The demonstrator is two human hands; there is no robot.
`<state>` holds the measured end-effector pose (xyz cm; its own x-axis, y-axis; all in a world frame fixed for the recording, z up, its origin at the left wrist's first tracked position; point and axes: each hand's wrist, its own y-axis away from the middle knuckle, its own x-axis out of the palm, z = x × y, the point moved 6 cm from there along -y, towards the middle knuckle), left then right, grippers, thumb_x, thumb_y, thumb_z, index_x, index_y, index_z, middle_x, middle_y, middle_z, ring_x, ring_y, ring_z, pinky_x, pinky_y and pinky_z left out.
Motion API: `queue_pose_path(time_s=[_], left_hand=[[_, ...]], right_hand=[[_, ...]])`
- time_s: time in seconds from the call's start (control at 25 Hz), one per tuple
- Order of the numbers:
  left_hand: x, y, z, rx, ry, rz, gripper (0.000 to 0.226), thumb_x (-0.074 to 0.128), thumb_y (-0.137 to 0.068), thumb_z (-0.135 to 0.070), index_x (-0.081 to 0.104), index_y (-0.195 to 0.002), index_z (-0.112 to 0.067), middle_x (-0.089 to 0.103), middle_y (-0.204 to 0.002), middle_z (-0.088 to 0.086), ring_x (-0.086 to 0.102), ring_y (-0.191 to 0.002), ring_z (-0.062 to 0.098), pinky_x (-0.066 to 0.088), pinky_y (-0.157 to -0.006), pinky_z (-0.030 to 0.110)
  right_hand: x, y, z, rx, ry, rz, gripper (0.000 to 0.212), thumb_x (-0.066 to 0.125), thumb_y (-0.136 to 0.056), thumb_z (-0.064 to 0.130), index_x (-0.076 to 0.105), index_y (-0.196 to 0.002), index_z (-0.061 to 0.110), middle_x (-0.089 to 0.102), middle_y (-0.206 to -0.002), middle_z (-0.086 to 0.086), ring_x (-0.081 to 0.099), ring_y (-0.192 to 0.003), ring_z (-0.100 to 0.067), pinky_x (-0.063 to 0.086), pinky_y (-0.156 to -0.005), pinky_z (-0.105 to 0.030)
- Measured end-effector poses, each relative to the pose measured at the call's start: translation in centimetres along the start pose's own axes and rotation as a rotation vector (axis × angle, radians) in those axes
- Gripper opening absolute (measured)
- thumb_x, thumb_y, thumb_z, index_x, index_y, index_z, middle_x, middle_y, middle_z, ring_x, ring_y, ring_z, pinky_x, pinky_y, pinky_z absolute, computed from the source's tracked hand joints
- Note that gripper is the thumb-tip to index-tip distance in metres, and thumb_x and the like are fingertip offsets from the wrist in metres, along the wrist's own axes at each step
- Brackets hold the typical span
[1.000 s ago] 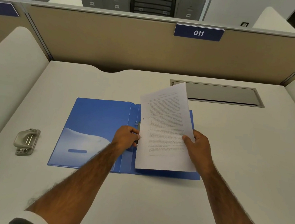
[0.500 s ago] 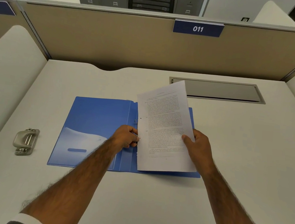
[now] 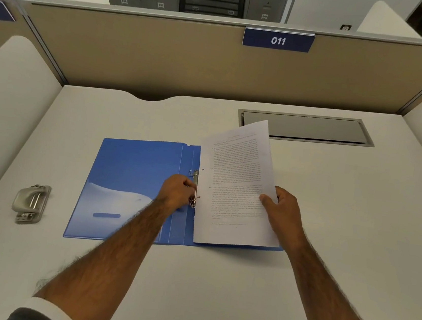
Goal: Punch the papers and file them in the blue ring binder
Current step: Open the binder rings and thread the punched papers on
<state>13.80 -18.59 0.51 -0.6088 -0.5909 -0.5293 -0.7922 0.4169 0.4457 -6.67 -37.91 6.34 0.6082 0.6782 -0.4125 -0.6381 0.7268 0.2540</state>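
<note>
Papers (image 3: 238, 184), a printed sheaf with a punched hole showing along its nine o'clock margin, sit tilted over the three o'clock cover of the blue ring binder (image 3: 133, 177), which lies open and flat at the middle of the surface (image 3: 214, 293). We see the right hand (image 3: 282, 211) gripping the sheaf at its three o'clock edge, thumb pressed on the printed face and the other fingers hidden behind. The sheaf's nine o'clock edge lies just beside the ring mechanism (image 3: 194, 187) by the binder's spine; whether the holes sit on the rings we cannot tell. The left hand (image 3: 176, 191) is over the binder's nine o'clock cover, its fingers curled onto the lower part of that metal mechanism. At nine o'clock from the binder, well apart from it, a grey metal hole punch (image 3: 30, 203) rests on the surface. At one o'clock from the binder we find a grey hatch (image 3: 304, 127) set into the surface, one corner covered by the top of the sheaf. Beyond, at twelve o'clock, a beige partition (image 3: 190, 61) carries a blue plate (image 3: 278, 40) reading 011.
</note>
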Motion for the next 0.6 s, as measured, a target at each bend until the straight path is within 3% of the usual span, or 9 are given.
queue_pose_path(time_s=[0.16, 0.32, 0.44, 0.6], left_hand=[[-2.6, -1.5, -2.3, 0.167, -0.065, -0.237, 0.014, 0.058, -0.093, -0.02, 0.071, -0.092, -0.015, 0.069, -0.093, -0.002, 0.065, -0.086, 0.017, 0.055, -0.076, 0.033], [-2.4, -4.5, -3.7, 0.121, 0.018, -0.04, 0.025, 0.067, -0.091, -0.022, 0.068, -0.113, -0.01, 0.067, -0.108, 0.002, 0.062, -0.098, 0.016, 0.05, -0.079, 0.026], [-1.3, -5.2, -3.7, 0.031, 0.112, 0.138, 0.022, 0.071, -0.088, -0.011, 0.071, -0.109, -0.004, 0.07, -0.105, 0.007, 0.064, -0.086, 0.014, 0.049, -0.068, 0.018], [-1.0, -5.7, -3.5, -0.024, 0.122, 0.16, 0.026, 0.073, -0.085, -0.008, 0.07, -0.109, 0.002, 0.07, -0.106, 0.01, 0.063, -0.086, 0.014, 0.044, -0.063, 0.018]], right_hand=[[-0.1, -0.3, 0.2, -0.011, 0.055, 0.014, 0.027, 0.059, -0.097, 0.027, 0.063, -0.121, 0.016, 0.068, -0.119, -0.001, 0.066, -0.101, -0.022, 0.055, -0.095, -0.046], [-0.1, -0.8, 0.6, -0.019, 0.098, 0.031, 0.028, 0.058, -0.097, 0.029, 0.061, -0.123, 0.018, 0.066, -0.12, 0.0, 0.065, -0.101, -0.022, 0.055, -0.094, -0.042], [-0.1, -1.1, 1.1, -0.023, 0.11, 0.031, 0.026, 0.058, -0.098, 0.027, 0.061, -0.121, 0.017, 0.064, -0.114, 0.003, 0.064, -0.099, -0.02, 0.054, -0.092, -0.037], [-0.1, -1.1, 1.4, -0.024, 0.12, 0.026, 0.023, 0.058, -0.098, 0.025, 0.06, -0.12, 0.016, 0.061, -0.111, 0.006, 0.061, -0.097, -0.018, 0.05, -0.086, -0.031]])
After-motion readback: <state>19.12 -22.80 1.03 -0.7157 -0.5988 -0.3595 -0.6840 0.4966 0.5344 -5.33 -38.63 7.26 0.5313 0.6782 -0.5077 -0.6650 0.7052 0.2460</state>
